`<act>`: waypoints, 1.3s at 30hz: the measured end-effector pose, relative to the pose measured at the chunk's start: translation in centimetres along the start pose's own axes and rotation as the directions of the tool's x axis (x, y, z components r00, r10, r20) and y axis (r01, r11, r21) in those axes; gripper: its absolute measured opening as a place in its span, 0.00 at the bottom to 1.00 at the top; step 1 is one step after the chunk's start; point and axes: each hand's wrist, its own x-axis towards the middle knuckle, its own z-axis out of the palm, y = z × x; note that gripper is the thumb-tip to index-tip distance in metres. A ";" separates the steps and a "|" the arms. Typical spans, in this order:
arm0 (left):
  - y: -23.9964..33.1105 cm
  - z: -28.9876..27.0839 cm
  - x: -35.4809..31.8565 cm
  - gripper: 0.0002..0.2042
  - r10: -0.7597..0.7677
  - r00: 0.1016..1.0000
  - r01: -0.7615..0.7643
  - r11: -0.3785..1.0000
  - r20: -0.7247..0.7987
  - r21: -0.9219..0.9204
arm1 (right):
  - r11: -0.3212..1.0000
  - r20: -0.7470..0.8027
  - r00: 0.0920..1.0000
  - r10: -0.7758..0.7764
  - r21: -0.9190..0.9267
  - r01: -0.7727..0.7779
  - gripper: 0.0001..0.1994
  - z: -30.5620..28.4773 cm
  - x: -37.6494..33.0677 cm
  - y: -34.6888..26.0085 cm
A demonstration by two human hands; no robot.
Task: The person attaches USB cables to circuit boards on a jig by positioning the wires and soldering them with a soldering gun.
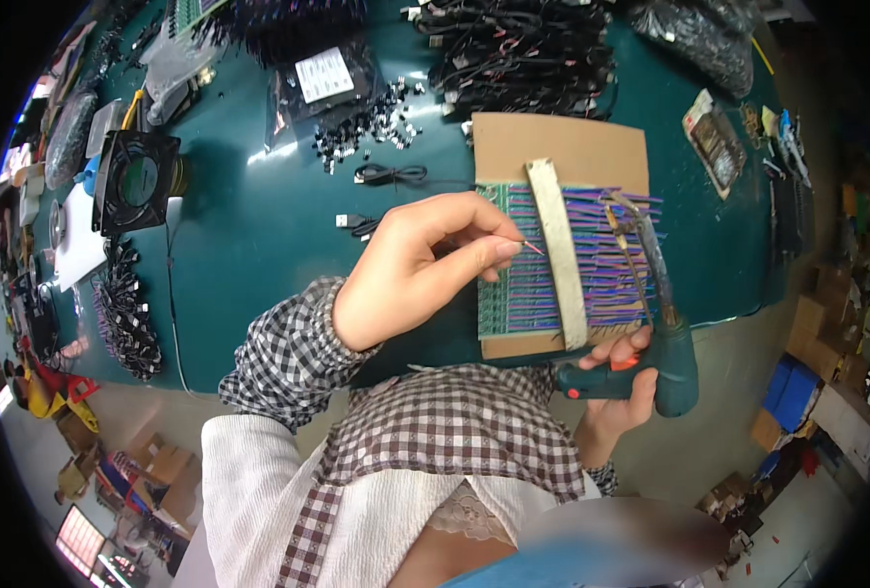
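Observation:
My left hand (410,265) pinches a thin wire end (532,247), reddish and pale, between thumb and forefinger. It hovers over a green circuit board panel (494,306), left of a flat metal bar (558,257). Blue and purple wires (606,286) run from the panel under the bar and stick out to its right. In my right hand (631,397) is a dark green soldering gun (675,367), fingers wrapped round its grip. Its metal front end points away from me above the wires. Panel and bar rest on a cardboard sheet (557,147).
Black USB cables (391,174) lie left of the cardboard; a large cable bundle (523,59) is behind it. Small loose parts (361,127) are scattered at the back. On the left stand a black fan (136,183) and another cable bundle (126,314). A flat packet (714,142) lies right.

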 end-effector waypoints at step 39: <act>-7.1 1.8 0.6 0.09 0.331 0.921 -0.170 0.816 -0.205 0.553 | 0.871 -0.095 0.946 0.310 -0.372 -0.322 0.24 1.6 -3.1 -1.1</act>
